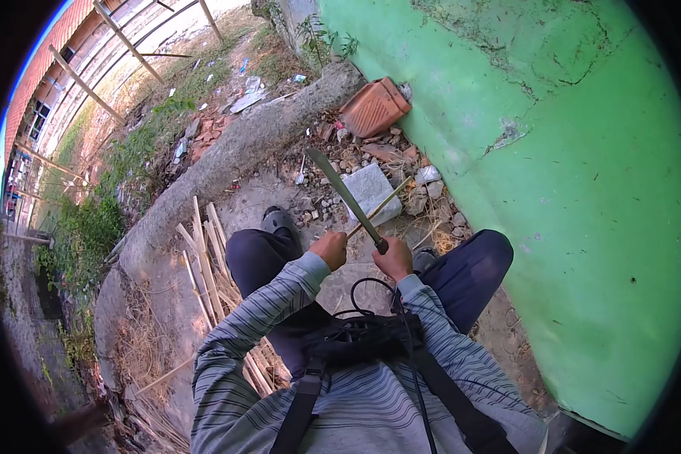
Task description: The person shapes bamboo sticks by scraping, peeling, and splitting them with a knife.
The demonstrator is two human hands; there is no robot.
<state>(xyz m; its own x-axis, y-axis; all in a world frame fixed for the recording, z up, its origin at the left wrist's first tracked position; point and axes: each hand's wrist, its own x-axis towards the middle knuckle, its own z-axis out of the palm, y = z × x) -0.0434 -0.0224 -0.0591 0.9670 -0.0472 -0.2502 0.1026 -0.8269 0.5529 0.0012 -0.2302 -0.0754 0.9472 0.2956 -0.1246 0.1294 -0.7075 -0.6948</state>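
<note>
Our right hand (393, 259) has its fingers wrapped round the knife (342, 188) handle, likely for control. Our left hand (330, 250) grips the strip's (390, 198) near end, probably steadying it across the blade, before the block (365, 184).

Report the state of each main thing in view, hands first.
Left hand: closed around a thin stick
Right hand: closed around the handle of a knife
Knife: bare blade, crossing the stick
Thin stick: held at an angle
White block: resting on the ground
Loose sticks: lying piled
Green wall: cracked, chipped
</note>
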